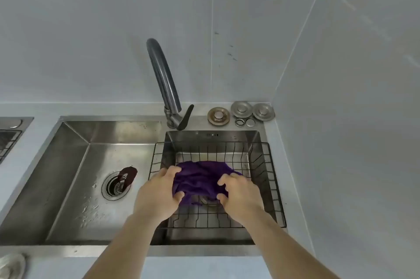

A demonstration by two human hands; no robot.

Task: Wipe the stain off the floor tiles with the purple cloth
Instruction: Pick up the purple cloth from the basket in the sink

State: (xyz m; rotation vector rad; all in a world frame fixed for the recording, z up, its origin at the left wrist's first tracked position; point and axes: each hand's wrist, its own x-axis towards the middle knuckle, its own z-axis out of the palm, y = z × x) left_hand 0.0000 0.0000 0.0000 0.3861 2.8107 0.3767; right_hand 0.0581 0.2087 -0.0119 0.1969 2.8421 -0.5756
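Observation:
The purple cloth (200, 178) lies bunched inside a black wire basket (270, 165) that sits in the right basin of a steel sink. My left hand (156, 192) grips the cloth's left side, fingers curled into the fabric. My right hand (241, 194) grips its right side the same way. Both forearms reach in from the bottom of the view. No floor tiles or stain are in view.
A curved grey tap (166, 83) stands behind the basins. The left basin (75, 178) is wet, with a drain strainer (116, 185) and a dark brown piece on it. Several metal drain covers (241, 109) lie on the back ledge. Tiled walls close in behind and at right.

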